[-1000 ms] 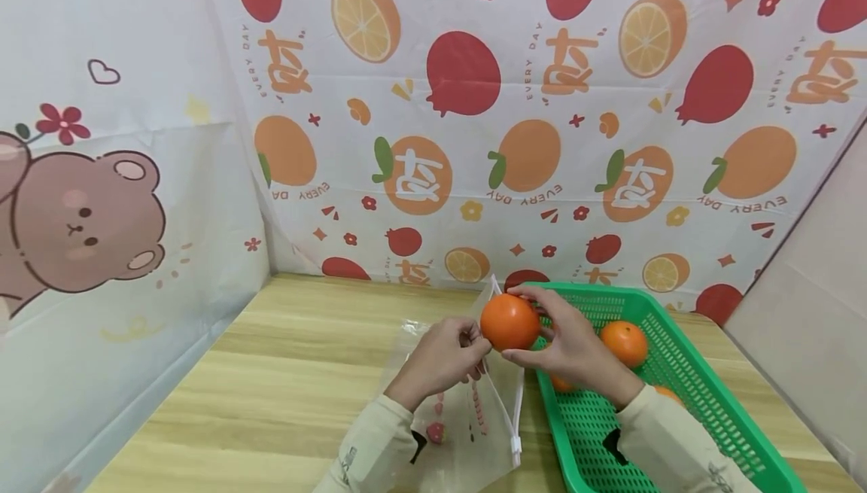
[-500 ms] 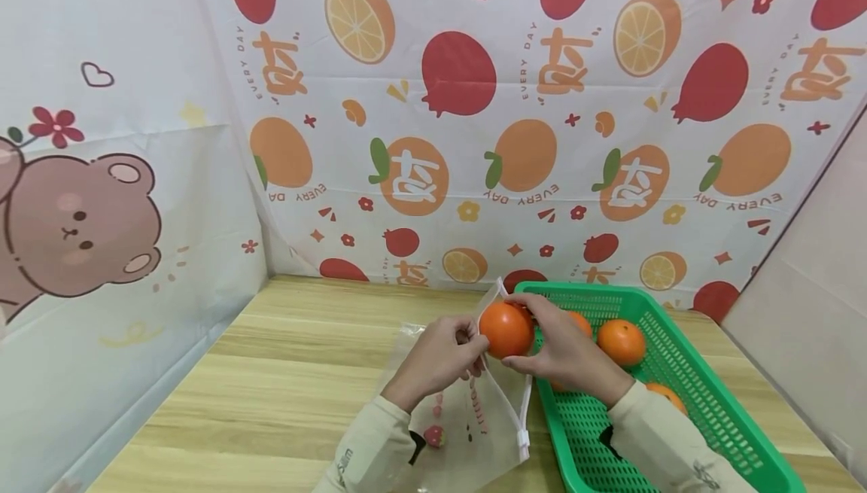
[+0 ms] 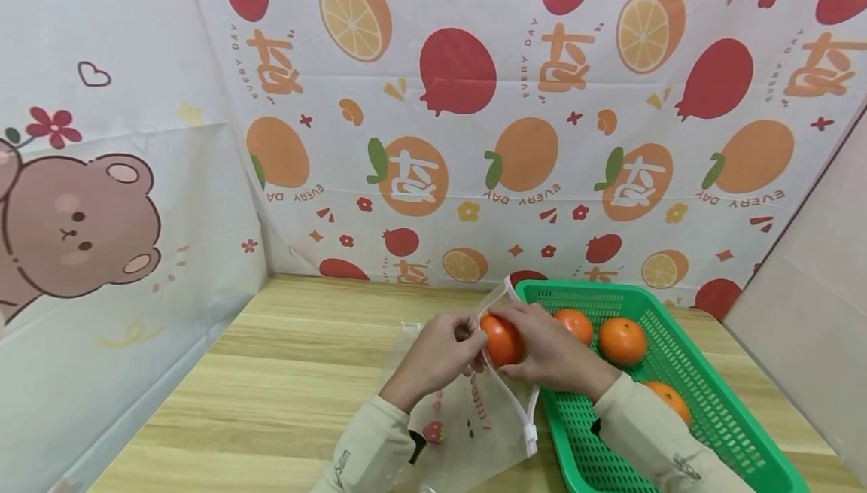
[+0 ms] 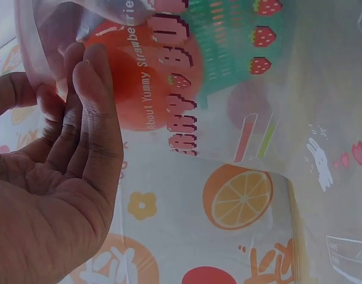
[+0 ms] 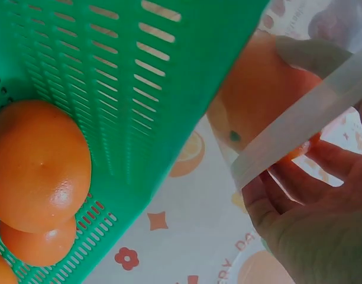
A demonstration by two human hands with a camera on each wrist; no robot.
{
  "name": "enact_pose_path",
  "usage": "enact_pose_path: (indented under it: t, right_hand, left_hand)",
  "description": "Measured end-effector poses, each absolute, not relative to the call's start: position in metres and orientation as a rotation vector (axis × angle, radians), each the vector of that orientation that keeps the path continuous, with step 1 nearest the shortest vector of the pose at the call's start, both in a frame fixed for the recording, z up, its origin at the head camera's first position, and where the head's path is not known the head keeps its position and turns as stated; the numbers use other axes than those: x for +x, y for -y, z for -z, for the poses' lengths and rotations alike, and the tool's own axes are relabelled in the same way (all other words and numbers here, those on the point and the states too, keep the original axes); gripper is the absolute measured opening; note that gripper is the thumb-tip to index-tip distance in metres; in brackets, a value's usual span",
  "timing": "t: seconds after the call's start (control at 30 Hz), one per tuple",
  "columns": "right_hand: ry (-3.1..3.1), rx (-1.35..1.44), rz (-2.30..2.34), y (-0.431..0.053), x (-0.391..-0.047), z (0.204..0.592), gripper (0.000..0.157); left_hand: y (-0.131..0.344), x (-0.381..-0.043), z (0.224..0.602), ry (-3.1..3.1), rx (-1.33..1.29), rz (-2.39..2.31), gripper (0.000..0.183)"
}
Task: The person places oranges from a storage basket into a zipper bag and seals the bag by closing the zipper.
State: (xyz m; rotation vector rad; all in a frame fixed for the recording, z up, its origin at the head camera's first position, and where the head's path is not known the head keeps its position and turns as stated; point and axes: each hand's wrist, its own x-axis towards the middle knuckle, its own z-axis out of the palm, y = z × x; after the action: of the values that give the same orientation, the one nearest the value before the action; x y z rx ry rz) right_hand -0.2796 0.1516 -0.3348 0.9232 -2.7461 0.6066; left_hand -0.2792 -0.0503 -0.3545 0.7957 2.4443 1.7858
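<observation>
We had the clear slider-zip bag (image 3: 497, 448) over the wooden table (image 3: 284, 372), its mouth just beside the green plastic basket (image 3: 596, 284), probably to shorten the fruit's path. Our left hand (image 3: 436, 357) pinched one lip of the bag between thumb and fingers, seemingly to hold the mouth apart. Our right hand (image 3: 555, 350) curled round an orange (image 3: 501, 344), spread only as wide as the fruit, which sat at the bag's mouth. More oranges (image 3: 623, 341) lay in the basket.
</observation>
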Motion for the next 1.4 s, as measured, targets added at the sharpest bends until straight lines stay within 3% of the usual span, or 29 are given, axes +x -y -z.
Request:
enact_pose_path:
  t: [0.5,1.03,1.4]
  right_hand:
    - [2.853,1.038,-0.483,-0.149,-0.280,0.347,0.069]
    - [2.858,1.148,-0.484,-0.147,-0.285,0.360,0.047]
    - [2.891,1.127,-0.575,-0.146,-0.293,0.363,0.049]
  left_hand:
    - [0.047,-0.270,0.354,-2.435,0.802,-1.848,0.017]
    - [0.050,-0.271,0.350,-2.418,0.818,-1.922,0.017]
    - [0.053,-0.273,0.346,-2.371,0.825,-1.989,0.015]
